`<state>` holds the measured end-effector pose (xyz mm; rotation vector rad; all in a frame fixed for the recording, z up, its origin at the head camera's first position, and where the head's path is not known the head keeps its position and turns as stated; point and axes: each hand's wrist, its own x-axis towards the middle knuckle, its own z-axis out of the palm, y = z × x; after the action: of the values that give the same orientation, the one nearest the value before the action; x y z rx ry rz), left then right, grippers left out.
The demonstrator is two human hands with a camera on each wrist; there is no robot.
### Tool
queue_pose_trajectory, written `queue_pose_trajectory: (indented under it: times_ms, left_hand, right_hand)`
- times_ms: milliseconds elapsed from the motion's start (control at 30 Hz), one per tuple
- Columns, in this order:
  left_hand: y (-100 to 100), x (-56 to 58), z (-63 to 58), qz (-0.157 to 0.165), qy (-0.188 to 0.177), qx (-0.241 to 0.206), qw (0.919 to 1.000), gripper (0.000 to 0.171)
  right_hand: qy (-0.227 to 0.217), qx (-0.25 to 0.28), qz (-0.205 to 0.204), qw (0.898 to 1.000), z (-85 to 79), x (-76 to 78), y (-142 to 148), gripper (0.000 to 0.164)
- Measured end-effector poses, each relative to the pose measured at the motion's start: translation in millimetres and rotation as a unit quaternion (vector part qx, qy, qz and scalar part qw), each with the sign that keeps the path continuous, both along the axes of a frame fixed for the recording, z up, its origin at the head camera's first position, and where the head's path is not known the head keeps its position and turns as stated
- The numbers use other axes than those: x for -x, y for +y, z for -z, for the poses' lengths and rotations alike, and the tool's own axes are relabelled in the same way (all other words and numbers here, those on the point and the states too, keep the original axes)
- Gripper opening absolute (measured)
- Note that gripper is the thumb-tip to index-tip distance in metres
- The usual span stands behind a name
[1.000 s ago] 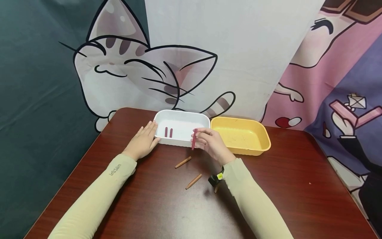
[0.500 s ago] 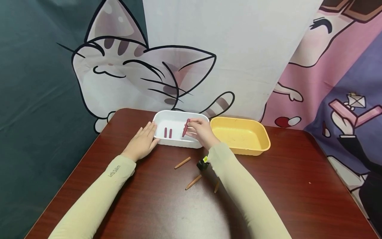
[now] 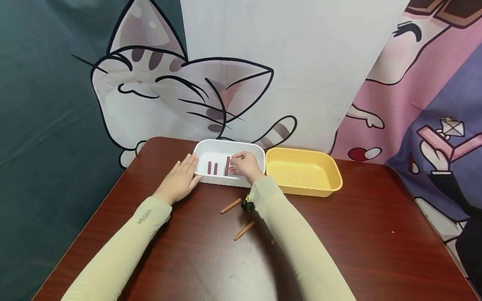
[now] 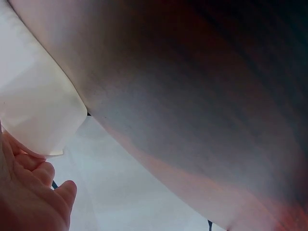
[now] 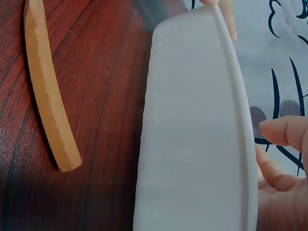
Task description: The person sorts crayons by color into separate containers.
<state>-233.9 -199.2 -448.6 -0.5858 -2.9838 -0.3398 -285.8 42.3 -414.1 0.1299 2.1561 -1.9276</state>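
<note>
My right hand (image 3: 244,165) reaches over the front wall of the white tray (image 3: 216,179). Its fingertips are curled at the right side of a dark red crayon (image 3: 227,166) inside. To the left, two more dark red crayons (image 3: 209,167) lie side by side on the tray bottom. In the right wrist view the thumb (image 5: 284,131) shows above the rim, while the tray wall hides the crayon. My left hand (image 3: 178,180) lies flat with straight fingers along the tray's left end, fingertips against the rim.
A yellow tray (image 3: 314,191) stands against the white tray's right end. Several brown crayons lie on the dark wood table: one crayon (image 3: 231,205) before the white tray, another crayon (image 3: 244,230) nearer, a third partly under the right sleeve. A cartoon curtain (image 3: 233,33) hangs behind.
My right hand has carried the dark red crayon left and down into the white tray, turning it in line with the other two. The left hand has stayed in place.
</note>
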Motion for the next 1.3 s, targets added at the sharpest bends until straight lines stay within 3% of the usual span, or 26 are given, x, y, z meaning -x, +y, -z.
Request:
queue_pose_trajectory:
  times_ms: [233,600,933,1200,1300]
  left_hand:
    - [1,0.0,-0.3,0.000,0.000,0.000,1.0000,0.070]
    - [0,-1.1,0.7,0.001,0.002,-0.002,1.0000,0.069]
    - [2,-0.2,1.8,0.002,0.004,-0.002,1.0000,0.068]
    - [2,-0.2,1.9,0.004,0.009,-0.006,0.9999,0.069]
    - [1,0.1,1.1,0.004,0.009,-0.005,0.9999,0.068]
  right_hand:
    - [0.024,-0.014,-0.003,1.000,0.0,-3.4,3,0.022]
    - [0.116,-0.063,-0.041,0.990,-7.3,-24.7,19,0.022]
    - [0.206,-0.117,-0.088,0.968,-22.9,-51.0,52,0.019]
    - [0.263,-0.162,-0.125,0.943,-30.0,-75.5,80,0.016]
    - [0.279,-0.190,-0.156,0.928,-27.8,-86.8,92,0.014]
